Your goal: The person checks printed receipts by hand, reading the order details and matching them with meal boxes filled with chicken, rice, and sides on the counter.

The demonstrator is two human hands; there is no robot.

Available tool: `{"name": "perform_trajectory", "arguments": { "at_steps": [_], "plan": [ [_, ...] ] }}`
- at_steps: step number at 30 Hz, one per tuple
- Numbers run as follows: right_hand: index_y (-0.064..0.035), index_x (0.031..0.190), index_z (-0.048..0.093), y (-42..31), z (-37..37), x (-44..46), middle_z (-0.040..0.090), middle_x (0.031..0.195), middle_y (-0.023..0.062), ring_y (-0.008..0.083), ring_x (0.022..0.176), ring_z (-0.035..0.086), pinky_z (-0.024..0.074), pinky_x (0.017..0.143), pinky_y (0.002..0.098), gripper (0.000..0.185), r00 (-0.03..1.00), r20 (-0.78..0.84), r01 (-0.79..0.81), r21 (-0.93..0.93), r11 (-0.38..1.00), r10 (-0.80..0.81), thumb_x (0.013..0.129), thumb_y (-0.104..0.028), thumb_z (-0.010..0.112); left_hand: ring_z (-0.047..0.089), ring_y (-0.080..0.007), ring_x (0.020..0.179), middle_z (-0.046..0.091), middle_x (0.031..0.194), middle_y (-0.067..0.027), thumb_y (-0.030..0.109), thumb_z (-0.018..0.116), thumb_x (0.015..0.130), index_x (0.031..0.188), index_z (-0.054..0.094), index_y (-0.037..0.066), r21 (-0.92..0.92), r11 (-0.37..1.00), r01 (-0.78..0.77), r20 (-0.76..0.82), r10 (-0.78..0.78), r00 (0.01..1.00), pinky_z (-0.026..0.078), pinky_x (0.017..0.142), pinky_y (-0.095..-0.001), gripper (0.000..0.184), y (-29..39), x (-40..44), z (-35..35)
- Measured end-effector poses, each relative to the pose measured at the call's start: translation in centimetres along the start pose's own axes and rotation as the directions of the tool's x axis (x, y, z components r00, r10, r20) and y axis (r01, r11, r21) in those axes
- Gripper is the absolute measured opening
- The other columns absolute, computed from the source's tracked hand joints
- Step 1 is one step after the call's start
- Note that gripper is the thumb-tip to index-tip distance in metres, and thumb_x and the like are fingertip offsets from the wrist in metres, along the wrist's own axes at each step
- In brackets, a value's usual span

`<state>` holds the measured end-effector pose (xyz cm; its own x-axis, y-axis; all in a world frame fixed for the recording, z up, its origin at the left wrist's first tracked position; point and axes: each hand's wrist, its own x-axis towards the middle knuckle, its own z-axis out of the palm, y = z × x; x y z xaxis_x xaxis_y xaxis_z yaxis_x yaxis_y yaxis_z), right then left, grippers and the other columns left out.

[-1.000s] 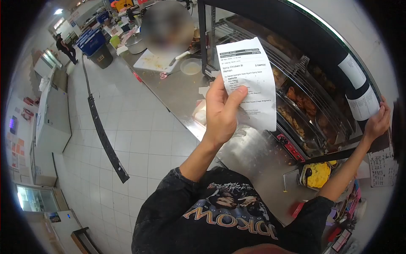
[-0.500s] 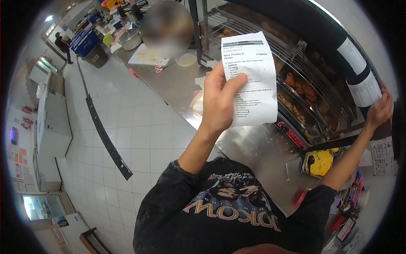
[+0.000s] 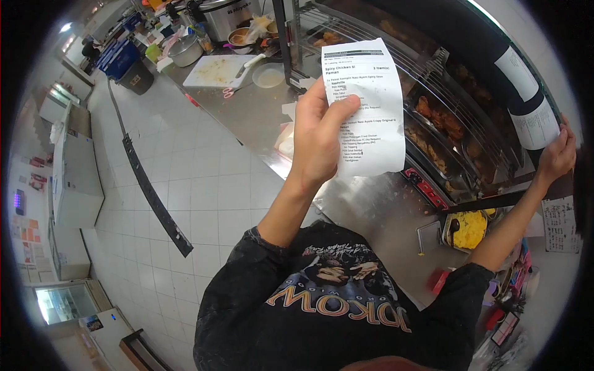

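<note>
My left hand (image 3: 318,130) pinches a long printed receipt (image 3: 371,111) between thumb and fingers, holding it up in front of a heated display cabinet (image 3: 436,191). The print reads "Spicy Chicken Si Paman". Behind the receipt, pieces of fried chicken (image 3: 436,120) lie on the cabinet's wire racks. My right hand (image 3: 558,154) is closed at the cabinet's right edge, beside a white paper slip (image 3: 536,128) on the black frame. Its fingertips are partly hidden, so what they grip is unclear.
On the steel counter stand a cutting board (image 3: 216,71) with a knife (image 3: 250,63), red-handled scissors (image 3: 232,92), a bowl (image 3: 268,75) and a large cooker (image 3: 226,18). A tray of yellow food (image 3: 469,230) is below the cabinet. Blue bins (image 3: 120,60) stand on the floor.
The view has shifted slightly, and the receipt sits a little higher in it. The cooker and knife now show where a blurred patch was. The person at far left is less visible.
</note>
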<state>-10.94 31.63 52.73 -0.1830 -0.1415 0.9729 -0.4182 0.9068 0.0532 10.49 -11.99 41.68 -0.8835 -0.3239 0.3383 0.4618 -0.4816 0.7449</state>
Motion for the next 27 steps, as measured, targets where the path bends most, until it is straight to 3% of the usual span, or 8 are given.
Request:
{"name": "perform_trajectory", "arguments": {
  "at_steps": [3,12,18,21,27],
  "plan": [
    [-0.0013,0.105,0.072,0.6,0.0,0.3,0.073,0.107,0.0109,0.0249,0.094,0.070,0.0517,0.085,0.0334,0.033,0.999,0.006,0.042,0.002,0.999,-0.042,0.096,-0.022,0.049,0.068,-0.0158,0.089,0.069,0.106,-0.0133,0.004,0.053,0.092,0.119,0.056,-0.006,0.007,1.000,-0.006,0.006,0.006,1.000,0.056,0.077,-0.0271,0.029,-0.2,0.1,-0.1],
    [-0.0010,0.104,0.073,0.1,0.4,-0.3,0.074,0.106,0.0106,0.0248,0.094,0.071,0.0530,0.084,0.0333,0.035,0.996,-0.008,-0.086,0.008,0.996,0.086,0.096,-0.026,0.049,0.068,-0.0148,0.088,0.069,0.105,-0.0124,0.004,0.053,0.091,0.118,0.057,-0.006,0.027,0.999,-0.022,-0.006,0.022,1.000,0.055,0.077,-0.0271,0.029,-0.4,0.0,-0.1],
    [-0.0010,0.100,0.072,1.5,0.8,-0.7,0.074,0.107,0.0089,0.0247,0.095,0.070,0.0527,0.085,0.0336,0.035,0.998,-0.004,-0.061,0.004,0.998,0.061,0.096,-0.026,0.048,0.068,-0.0143,0.088,0.069,0.105,-0.0120,0.005,0.054,0.091,0.118,0.057,-0.006,0.071,0.997,-0.031,-0.012,0.032,0.999,0.055,0.076,-0.0268,0.029,-0.6,0.0,-0.3],
    [-0.0034,0.105,0.066,1.9,1.0,-1.2,0.068,0.124,0.0013,0.0184,0.107,0.063,0.0458,0.094,0.0271,0.038,0.986,0.064,-0.151,-0.010,0.989,0.151,0.102,-0.032,0.040,0.068,-0.0141,0.087,0.069,0.104,-0.0120,0.005,0.054,0.091,0.117,0.057,-0.006,0.074,0.997,-0.036,-0.013,0.037,0.999,0.054,0.076,-0.0266,0.028,-0.7,-0.1,-0.3],
    [-0.0026,0.103,0.064,2.0,0.9,-1.0,0.065,0.126,0.0013,0.0184,0.108,0.061,0.0434,0.095,0.0260,0.039,0.995,0.065,-0.074,0.035,0.997,0.071,0.103,-0.032,0.038,0.068,-0.0140,0.085,0.069,0.103,-0.0121,0.006,0.054,0.091,0.117,0.057,-0.006,0.057,0.998,-0.026,-0.019,0.027,0.999,0.055,0.074,-0.0267,0.028,-0.9,0.0,-0.3]
  ]
}}
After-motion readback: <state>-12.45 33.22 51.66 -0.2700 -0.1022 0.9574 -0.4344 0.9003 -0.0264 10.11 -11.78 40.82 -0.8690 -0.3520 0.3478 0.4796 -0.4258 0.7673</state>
